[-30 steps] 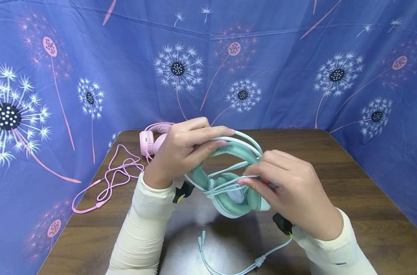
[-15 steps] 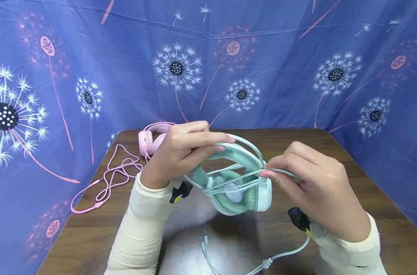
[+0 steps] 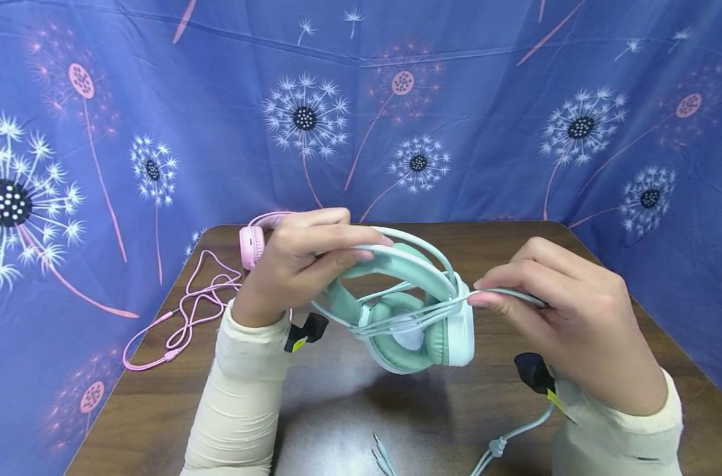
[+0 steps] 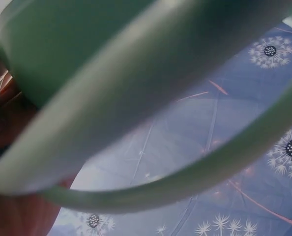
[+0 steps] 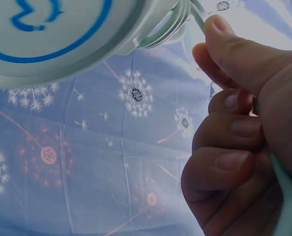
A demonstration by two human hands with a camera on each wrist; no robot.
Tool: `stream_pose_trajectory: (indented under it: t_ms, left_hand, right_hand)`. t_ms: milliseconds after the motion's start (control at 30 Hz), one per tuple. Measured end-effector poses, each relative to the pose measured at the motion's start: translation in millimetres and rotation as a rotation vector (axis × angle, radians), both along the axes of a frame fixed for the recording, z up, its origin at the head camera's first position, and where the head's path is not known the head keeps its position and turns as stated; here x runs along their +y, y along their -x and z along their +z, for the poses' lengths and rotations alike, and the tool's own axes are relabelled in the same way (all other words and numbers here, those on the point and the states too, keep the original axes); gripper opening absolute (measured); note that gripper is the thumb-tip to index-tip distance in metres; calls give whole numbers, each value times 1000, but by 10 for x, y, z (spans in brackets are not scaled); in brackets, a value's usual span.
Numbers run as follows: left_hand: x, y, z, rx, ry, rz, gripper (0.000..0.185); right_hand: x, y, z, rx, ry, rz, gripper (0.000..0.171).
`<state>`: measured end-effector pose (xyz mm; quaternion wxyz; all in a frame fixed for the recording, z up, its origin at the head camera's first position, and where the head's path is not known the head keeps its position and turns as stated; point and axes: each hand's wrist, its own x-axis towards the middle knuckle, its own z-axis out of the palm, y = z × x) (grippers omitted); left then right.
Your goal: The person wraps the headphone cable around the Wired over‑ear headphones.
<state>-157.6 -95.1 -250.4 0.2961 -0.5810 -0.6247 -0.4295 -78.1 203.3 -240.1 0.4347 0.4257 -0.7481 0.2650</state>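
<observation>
The mint headphones have smooth, faintly glossy plastic shells; their headband pad and ear cushions look like matt leatherette; their cable has a smooth, rubbery coat and metal plug tips. The pink headphones look like smooth plastic; the tabletop is grained wood, glossy under light; the backdrop is matt, creased cloth; the sleeves, wrinkled cloth.
</observation>
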Motion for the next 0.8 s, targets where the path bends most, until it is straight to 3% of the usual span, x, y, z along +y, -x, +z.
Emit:
stream_pose_trajectory:
  t_ms: [167, 300, 433, 567, 667, 800]
  left_hand:
    - [-60, -32, 35, 8, 23, -48, 22]
    - [-101, -100, 81, 34, 40, -80, 22]
    - [-125, -196, 118, 44, 22, -159, 18]
    - [-90, -271, 130, 17, -21, -314, 16]
    - [-12, -273, 114, -19, -67, -427, 18]
    - [94, -234, 70, -67, -129, -511, 20]
  right_hand:
    - [14, -2, 5, -39, -9, 65, 31]
    - [11, 41, -12, -67, 21, 176, 28]
    - [28, 117, -79, -112, 91, 412, 26]
    - [13, 226, -172, -123, 135, 677, 27]
    - [-37, 285, -197, -120, 169, 802, 29]
    - [-164, 291, -175, -123, 254, 924, 30]
